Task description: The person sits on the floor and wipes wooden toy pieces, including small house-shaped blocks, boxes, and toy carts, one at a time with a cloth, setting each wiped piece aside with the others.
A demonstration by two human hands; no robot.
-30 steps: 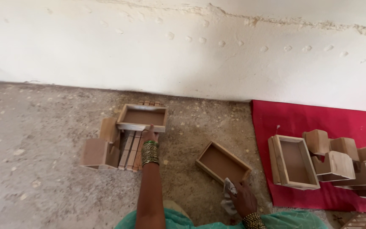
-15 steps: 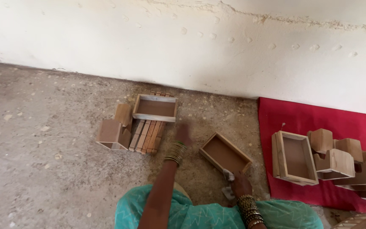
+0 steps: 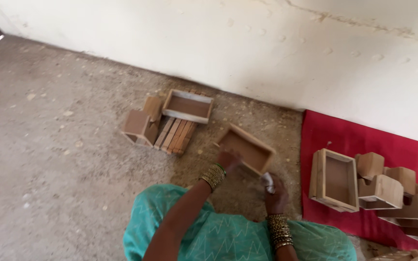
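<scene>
The person sat on the gritty floor by the white wall. A small open wooden box lay tilted on the floor right in front of them. The left hand touched the near edge of that box, but I could not tell if the fingers were closed on it. The right hand was closed around a small white rag, just beside the box's corner.

Off to the left lay another wooden box, some flat wooden slats and a small block. On the right, a red cloth held more boxes.

I thought the box could slide or tip, because only one edge was held. Grit from the floor could also stick to the rag and scratch the wood.
</scene>
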